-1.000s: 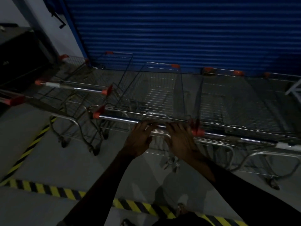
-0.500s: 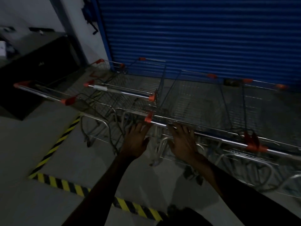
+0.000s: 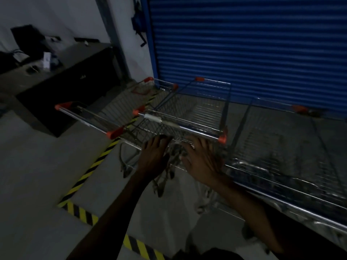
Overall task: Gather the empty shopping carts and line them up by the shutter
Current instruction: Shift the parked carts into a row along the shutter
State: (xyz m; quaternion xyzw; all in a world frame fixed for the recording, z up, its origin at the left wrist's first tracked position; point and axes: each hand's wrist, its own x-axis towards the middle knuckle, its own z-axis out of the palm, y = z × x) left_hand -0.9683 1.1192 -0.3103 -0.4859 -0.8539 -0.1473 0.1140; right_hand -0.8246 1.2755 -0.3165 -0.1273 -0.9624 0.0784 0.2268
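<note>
Several empty wire shopping carts with red-capped handles stand side by side against the blue shutter. The left cart's handle runs diagonally at the left. The middle cart's handle carries a white tag. A larger cart basket is on the right, blurred. My left hand and my right hand hover side by side just below the middle cart's handle, fingers spread, holding nothing. Whether the fingertips touch the wire under the handle is unclear.
A black counter with small items on top stands at the left against the white wall. Yellow-and-black floor tape marks a corner on the grey floor in front of the carts. A dark object hangs beside the shutter frame.
Both hands came off the handle they gripped a second ago and now hang spread under the tagged handle of the cart to its left. My view swung left.
</note>
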